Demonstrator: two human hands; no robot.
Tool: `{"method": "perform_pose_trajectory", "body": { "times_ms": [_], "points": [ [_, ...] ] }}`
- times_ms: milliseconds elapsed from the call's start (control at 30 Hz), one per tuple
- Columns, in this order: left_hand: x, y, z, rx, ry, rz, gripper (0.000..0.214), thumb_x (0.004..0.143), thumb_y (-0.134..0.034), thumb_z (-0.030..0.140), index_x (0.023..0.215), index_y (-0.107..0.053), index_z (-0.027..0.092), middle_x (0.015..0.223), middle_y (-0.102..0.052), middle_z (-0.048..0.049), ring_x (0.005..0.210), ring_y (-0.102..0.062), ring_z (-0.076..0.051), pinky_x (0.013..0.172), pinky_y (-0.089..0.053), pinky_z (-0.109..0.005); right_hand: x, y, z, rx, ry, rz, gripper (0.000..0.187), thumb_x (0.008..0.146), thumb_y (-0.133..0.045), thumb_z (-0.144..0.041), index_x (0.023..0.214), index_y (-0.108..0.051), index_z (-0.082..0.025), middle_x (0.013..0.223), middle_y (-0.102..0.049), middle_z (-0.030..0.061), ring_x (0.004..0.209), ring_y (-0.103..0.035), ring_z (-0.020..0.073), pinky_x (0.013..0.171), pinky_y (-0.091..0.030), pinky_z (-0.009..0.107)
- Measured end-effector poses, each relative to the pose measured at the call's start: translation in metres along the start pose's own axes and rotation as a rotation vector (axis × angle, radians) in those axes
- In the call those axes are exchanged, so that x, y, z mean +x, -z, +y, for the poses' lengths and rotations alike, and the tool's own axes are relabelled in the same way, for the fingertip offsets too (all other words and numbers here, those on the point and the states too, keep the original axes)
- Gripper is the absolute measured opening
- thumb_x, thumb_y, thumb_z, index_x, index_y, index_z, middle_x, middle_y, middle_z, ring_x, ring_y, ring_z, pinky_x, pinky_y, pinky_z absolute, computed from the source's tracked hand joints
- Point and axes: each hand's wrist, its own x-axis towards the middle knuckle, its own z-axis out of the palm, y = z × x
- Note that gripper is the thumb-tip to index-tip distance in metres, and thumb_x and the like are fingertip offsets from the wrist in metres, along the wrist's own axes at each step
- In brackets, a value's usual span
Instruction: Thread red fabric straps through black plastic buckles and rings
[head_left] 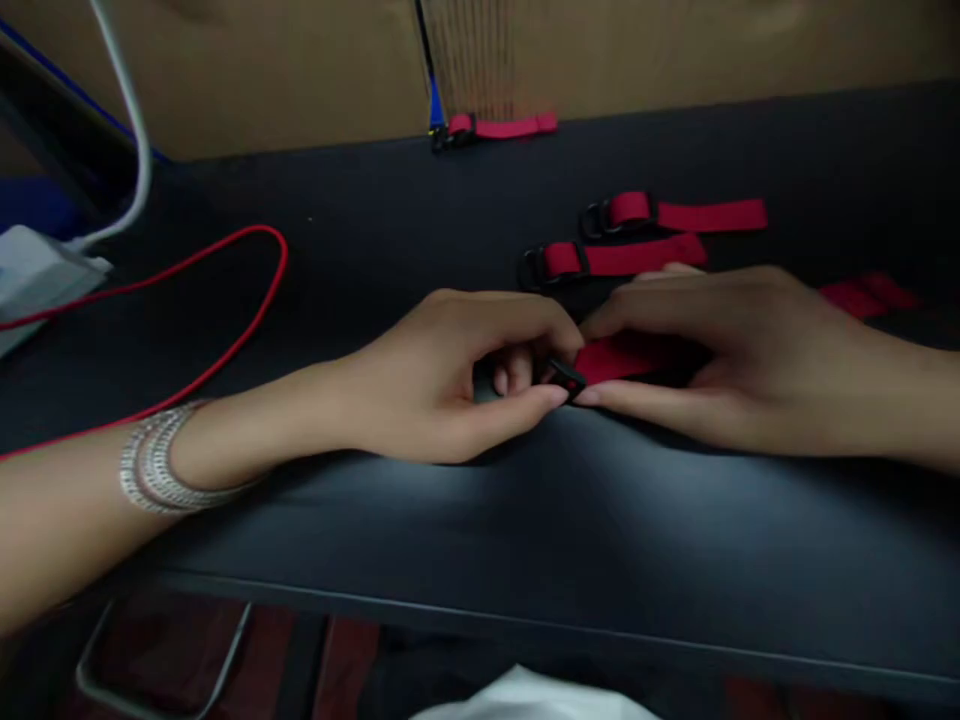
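My left hand (457,375) and my right hand (720,345) meet at the middle of the dark table (525,520). Between them lies a red strap (622,358) with a small black buckle (564,377) at its left end. The left thumb and forefinger pinch the buckle. My right hand's fingers are pressed together over the strap, holding it down against the table. A silver bracelet (154,465) sits on my left wrist. Most of the strap is hidden under my right hand.
Two finished red straps with black rings (622,258) (679,214) lie just behind my hands, a third (499,128) at the table's far edge. More red strap pieces (866,295) lie at the right. A red cable (225,300) loops at left beside a white box (34,270).
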Motion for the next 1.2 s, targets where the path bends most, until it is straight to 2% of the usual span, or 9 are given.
{"method": "perform_pose_trajectory", "body": {
  "times_ms": [267,567,833,1000,1133,1200],
  "points": [
    [0.0009,0.0006,-0.002,-0.033,-0.023,-0.009,0.015,0.089,-0.063,0.021,0.101,-0.068,0.015,0.074,-0.067,-0.0006,0.062,-0.062,-0.009,0.061,-0.05,-0.02,0.001,0.0029,-0.0021,0.032,-0.046,-0.027,0.027,0.093,-0.059,-0.045,0.095,-0.069,-0.02,0.085,-0.072,0.0032,0.072,-0.063,0.0155,0.07,-0.045,0.03],
    [0.0027,0.0018,-0.0002,-0.02,-0.056,-0.014,0.017,0.089,-0.063,0.017,0.102,-0.068,0.007,0.074,-0.067,-0.0019,0.06,-0.061,-0.007,0.059,-0.051,-0.017,-0.0002,0.001,-0.0011,-0.015,0.036,-0.005,0.023,0.094,-0.06,-0.038,0.096,-0.068,-0.017,0.085,-0.072,0.0018,0.072,-0.063,0.0123,0.067,-0.041,0.026],
    [0.002,0.0007,-0.0001,-0.068,0.05,-0.032,0.013,0.088,-0.064,0.02,0.1,-0.068,0.017,0.076,-0.069,-0.0012,0.063,-0.062,-0.011,0.062,-0.051,-0.021,-0.0003,0.0021,-0.0005,-0.012,0.007,-0.007,0.024,0.092,-0.061,-0.042,0.097,-0.068,-0.019,0.085,-0.072,0.0011,0.071,-0.063,0.0127,0.067,-0.042,0.027],
    [0.0024,0.0011,-0.0012,-0.073,-0.005,-0.036,0.013,0.087,-0.066,0.019,0.1,-0.067,0.015,0.073,-0.067,-0.0003,0.061,-0.06,-0.009,0.059,-0.05,-0.02,0.0001,0.0032,-0.0019,-0.022,-0.015,0.003,0.024,0.092,-0.06,-0.041,0.097,-0.069,-0.02,0.084,-0.072,0.0023,0.072,-0.063,0.014,0.065,-0.04,0.027],
    [0.002,0.001,-0.001,-0.056,0.04,-0.034,0.014,0.088,-0.065,0.019,0.102,-0.068,0.015,0.075,-0.068,-0.0011,0.063,-0.061,-0.009,0.061,-0.051,-0.02,-0.0005,0.0012,-0.0004,-0.003,-0.01,-0.006,0.022,0.092,-0.06,-0.041,0.096,-0.069,-0.02,0.082,-0.071,0.0007,0.067,-0.061,0.012,0.062,-0.039,0.027],
    [0.0019,0.0008,-0.0008,-0.06,0.02,-0.03,0.014,0.089,-0.065,0.02,0.101,-0.068,0.015,0.074,-0.068,-0.0008,0.062,-0.061,-0.009,0.061,-0.051,-0.019,-0.0006,0.0007,0.0004,-0.009,-0.001,0.007,0.021,0.092,-0.061,-0.04,0.095,-0.068,-0.021,0.082,-0.071,0.0001,0.067,-0.061,0.0115,0.062,-0.039,0.027]
  ]
}}
